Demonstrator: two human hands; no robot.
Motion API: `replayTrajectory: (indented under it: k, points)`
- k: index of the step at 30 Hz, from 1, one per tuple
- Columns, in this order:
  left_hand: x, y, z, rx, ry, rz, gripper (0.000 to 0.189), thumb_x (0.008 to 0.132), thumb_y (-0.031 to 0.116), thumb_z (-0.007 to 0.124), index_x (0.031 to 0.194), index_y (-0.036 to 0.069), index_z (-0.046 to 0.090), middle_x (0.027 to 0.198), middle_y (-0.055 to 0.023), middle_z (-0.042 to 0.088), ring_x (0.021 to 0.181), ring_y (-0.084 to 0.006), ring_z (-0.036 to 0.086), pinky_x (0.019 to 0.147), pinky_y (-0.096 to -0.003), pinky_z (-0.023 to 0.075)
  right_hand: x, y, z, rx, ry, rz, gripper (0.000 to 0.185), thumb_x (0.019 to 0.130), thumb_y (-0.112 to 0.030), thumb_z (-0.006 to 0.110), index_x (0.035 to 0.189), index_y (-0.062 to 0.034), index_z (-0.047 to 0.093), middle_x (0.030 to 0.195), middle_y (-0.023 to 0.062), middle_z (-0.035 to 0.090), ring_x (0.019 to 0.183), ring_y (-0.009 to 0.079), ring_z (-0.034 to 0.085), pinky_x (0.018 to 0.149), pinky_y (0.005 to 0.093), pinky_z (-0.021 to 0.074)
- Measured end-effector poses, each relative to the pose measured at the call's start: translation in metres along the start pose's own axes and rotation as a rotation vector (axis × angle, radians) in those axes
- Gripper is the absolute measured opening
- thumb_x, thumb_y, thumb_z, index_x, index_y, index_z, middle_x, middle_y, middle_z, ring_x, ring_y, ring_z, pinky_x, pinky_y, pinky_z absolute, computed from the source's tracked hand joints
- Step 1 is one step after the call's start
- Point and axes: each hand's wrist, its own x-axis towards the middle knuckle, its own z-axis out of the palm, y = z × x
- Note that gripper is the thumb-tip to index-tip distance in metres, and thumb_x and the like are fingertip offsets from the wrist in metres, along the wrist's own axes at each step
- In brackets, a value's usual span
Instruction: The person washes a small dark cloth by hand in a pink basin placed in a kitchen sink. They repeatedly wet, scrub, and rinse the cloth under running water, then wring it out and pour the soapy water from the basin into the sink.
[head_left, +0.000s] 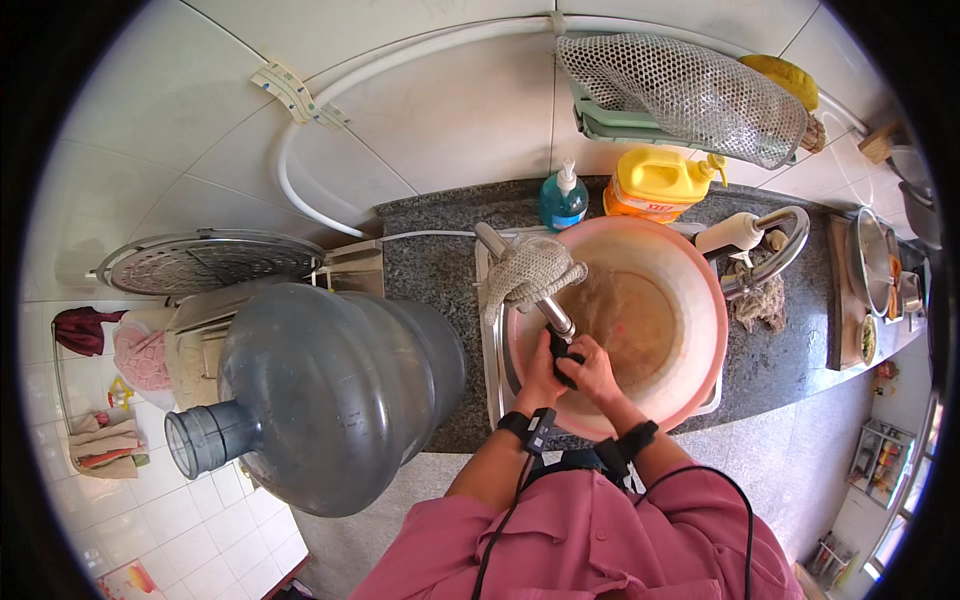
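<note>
My left hand (543, 369) and my right hand (594, 369) are together under the spout of a metal faucet (556, 315). Both grip a small black object (561, 358), whose kind I cannot tell. They are over the left side of a large pinkish plastic basin (694, 322), which sits in the sink and holds some water. A knitted grey cloth (529, 271) is draped over the faucet.
A big water-cooler bottle (322, 390) lies on its side at left. Behind the basin stand a teal pump bottle (564, 199) and a yellow detergent jug (656, 184). A second, curved faucet (787, 247) is at right, near a wooden board (838, 300) with a metal bowl (868, 259).
</note>
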Motion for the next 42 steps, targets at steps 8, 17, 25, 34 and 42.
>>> replayTrajectory:
  k: [8,17,25,34,42]
  points:
    - [0.005,-0.012,0.013,0.043,0.167,0.052,0.038,0.095,0.042,0.045,0.111,0.009,0.057,0.104,-0.0066,0.064,0.095,-0.0218,0.062,0.084,-0.0417,0.051,0.055,-0.017,-0.009,-0.534,0.18,-0.076,0.035,0.083,-0.04,0.065,0.09,-0.0052,0.067,0.098,0.0169,0.061,0.084,0.0393,0.062,0.07,0.0492,0.0505]
    - [-0.007,-0.01,0.009,0.034,0.258,-0.198,0.065,0.092,0.065,0.041,0.136,0.017,0.045,0.135,-0.0112,0.049,0.124,-0.0371,0.045,0.099,-0.0727,0.0251,0.059,0.016,-0.002,-0.755,-0.054,0.063,0.045,0.075,-0.034,0.073,0.11,-0.0087,0.065,0.112,0.0224,0.055,0.103,0.039,0.056,0.087,0.0448,0.0475]
    - [0.001,0.002,-0.003,0.155,-0.077,0.02,0.041,0.098,0.048,0.045,0.113,0.012,0.058,0.103,-0.0029,0.062,0.096,-0.0181,0.061,0.08,-0.0325,0.0527,0.002,-0.015,-0.001,-0.227,0.091,-0.093,0.035,0.073,-0.035,0.072,0.09,-0.0046,0.068,0.083,0.0202,0.064,0.079,0.0375,0.065,0.071,0.0462,0.0517]
    - [-0.007,-0.01,0.016,0.177,0.392,-0.161,0.057,0.093,0.058,0.046,0.134,0.019,0.045,0.135,-0.0094,0.05,0.128,-0.0341,0.043,0.099,-0.0731,0.027,0.098,0.005,-0.023,-0.655,0.189,0.037,0.043,0.078,-0.046,0.07,0.096,-0.0072,0.068,0.122,0.0206,0.048,0.108,0.0445,0.05,0.085,0.0561,0.0445]
    - [0.006,-0.005,0.002,0.026,0.089,-0.165,0.056,0.091,0.061,0.045,0.127,0.018,0.052,0.123,-0.0091,0.056,0.118,-0.0306,0.051,0.098,-0.0652,0.035,0.037,-0.005,-0.014,0.029,-0.23,0.225,0.03,0.071,-0.026,0.073,0.091,-0.003,0.069,0.102,0.0162,0.058,0.092,0.0333,0.06,0.08,0.0394,0.0485]
